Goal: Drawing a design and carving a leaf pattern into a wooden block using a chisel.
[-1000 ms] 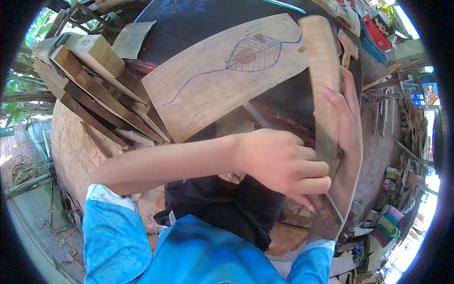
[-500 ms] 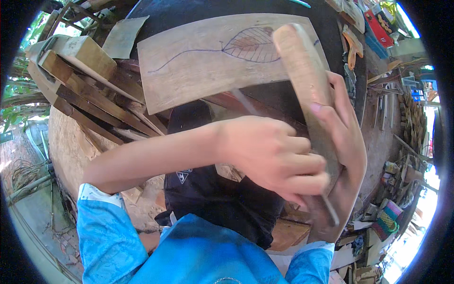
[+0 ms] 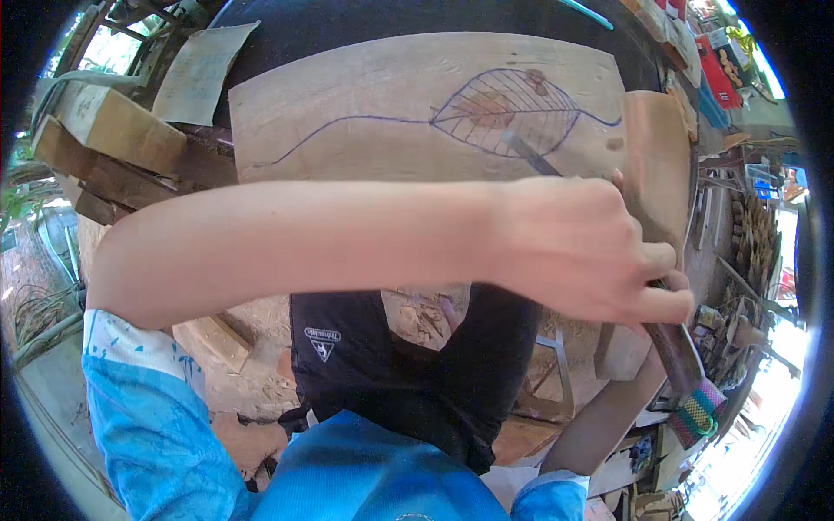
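My left arm reaches across to the right. Its hand [image 3: 586, 247] is closed round a chisel [image 3: 676, 354], whose dark handle sticks out below the fist. The metal blade points up and left over the leaf drawing on a pale wooden board [image 3: 347, 87]. A blue outline of a leaf with veins and a long stem is drawn there; whether the tip touches the wood I cannot tell. Behind the left fist, my right hand [image 3: 618, 179] is mostly hidden, one fingertip showing beside a thick wooden bar [image 3: 658, 161] that it grips. The bar stands at the board's right end.
Stacked timber blocks [image 3: 130, 130] lie at the left, near a sheet of paper [image 3: 204, 74]. A dark tabletop [image 3: 391, 16] carries the board. A light-blue pen-like stick [image 3: 586, 13] lies at the back. A woven basket [image 3: 699, 412] and wood scraps are at the right.
My left fist has moved up and right with the chisel, its blade now over the leaf. The wooden bar has shifted right and down, uncovering the leaf's right end. The view has shifted slightly.
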### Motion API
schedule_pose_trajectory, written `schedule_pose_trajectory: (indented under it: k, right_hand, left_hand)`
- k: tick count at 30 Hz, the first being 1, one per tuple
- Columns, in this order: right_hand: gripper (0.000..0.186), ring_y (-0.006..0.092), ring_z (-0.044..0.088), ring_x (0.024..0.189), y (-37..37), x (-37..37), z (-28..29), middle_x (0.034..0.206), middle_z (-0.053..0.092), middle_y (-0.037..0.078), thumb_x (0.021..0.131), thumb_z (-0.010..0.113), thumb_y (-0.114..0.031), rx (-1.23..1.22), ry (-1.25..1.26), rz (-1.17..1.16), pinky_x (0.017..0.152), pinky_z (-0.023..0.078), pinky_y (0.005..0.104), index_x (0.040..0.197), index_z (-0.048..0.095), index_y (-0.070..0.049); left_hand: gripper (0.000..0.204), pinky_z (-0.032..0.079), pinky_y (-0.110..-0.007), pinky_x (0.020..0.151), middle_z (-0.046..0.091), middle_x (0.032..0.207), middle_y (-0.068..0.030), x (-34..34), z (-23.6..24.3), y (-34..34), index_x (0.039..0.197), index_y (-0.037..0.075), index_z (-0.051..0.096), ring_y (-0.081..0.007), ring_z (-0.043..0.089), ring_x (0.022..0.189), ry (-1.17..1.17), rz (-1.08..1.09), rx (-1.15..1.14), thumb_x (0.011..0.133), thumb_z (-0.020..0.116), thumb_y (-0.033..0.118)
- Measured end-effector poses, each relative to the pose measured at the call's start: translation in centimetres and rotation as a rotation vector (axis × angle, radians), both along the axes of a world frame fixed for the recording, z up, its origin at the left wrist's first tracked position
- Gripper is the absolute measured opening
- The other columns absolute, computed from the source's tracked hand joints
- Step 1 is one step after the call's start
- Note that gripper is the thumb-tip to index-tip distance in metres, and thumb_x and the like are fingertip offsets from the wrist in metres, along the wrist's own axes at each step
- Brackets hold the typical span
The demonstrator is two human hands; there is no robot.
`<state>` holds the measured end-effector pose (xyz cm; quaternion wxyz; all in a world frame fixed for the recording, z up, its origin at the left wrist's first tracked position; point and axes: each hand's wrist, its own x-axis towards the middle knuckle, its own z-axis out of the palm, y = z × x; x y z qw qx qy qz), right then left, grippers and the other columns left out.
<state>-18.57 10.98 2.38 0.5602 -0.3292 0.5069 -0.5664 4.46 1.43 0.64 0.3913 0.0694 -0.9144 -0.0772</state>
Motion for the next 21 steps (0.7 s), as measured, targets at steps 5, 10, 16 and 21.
schedule_pose_trajectory:
  k: [5,10,16,21]
  right_hand:
    - [0.049,0.0277,0.051,0.119,0.7,0.1,-0.6,0.125,0.056,0.018,0.095,0.058,-0.024,0.001,0.012,-0.034,0.101,0.041,0.0339,0.136,0.047,-0.001]
    - [0.050,0.0275,0.051,0.115,1.0,0.1,-0.7,0.123,0.055,0.018,0.096,0.057,-0.027,-0.008,0.021,-0.050,0.097,0.042,0.0340,0.137,0.045,0.000]
    - [0.053,0.0273,0.051,0.111,1.3,-0.1,-0.6,0.121,0.053,0.018,0.096,0.057,-0.030,-0.046,0.015,-0.069,0.093,0.042,0.0342,0.137,0.044,0.001]
    - [0.055,0.0271,0.051,0.107,1.3,-0.1,-0.9,0.119,0.052,0.018,0.097,0.057,-0.032,-0.050,0.019,-0.081,0.089,0.043,0.0343,0.138,0.042,0.001]
  left_hand:
    - [0.043,0.053,-0.036,0.051,0.065,0.079,-0.0058,0.2,-0.3,-0.4,0.104,0.006,0.057,-0.0238,0.072,0.064,0.067,0.021,0.146,0.095,0.064,0.048]
    - [0.048,0.053,-0.035,0.052,0.064,0.076,-0.0047,0.5,-0.9,-1.0,0.098,0.006,0.059,-0.0243,0.072,0.066,0.088,0.065,0.158,0.090,0.069,0.052]
    - [0.050,0.055,-0.037,0.055,0.066,0.078,-0.0039,0.4,-1.2,-1.1,0.098,0.006,0.060,-0.0250,0.073,0.070,0.118,0.097,0.158,0.087,0.070,0.054]
    - [0.051,0.055,-0.037,0.056,0.066,0.077,-0.0046,0.6,-0.9,-1.0,0.097,0.005,0.059,-0.0257,0.073,0.069,0.075,0.084,0.162,0.088,0.068,0.055]
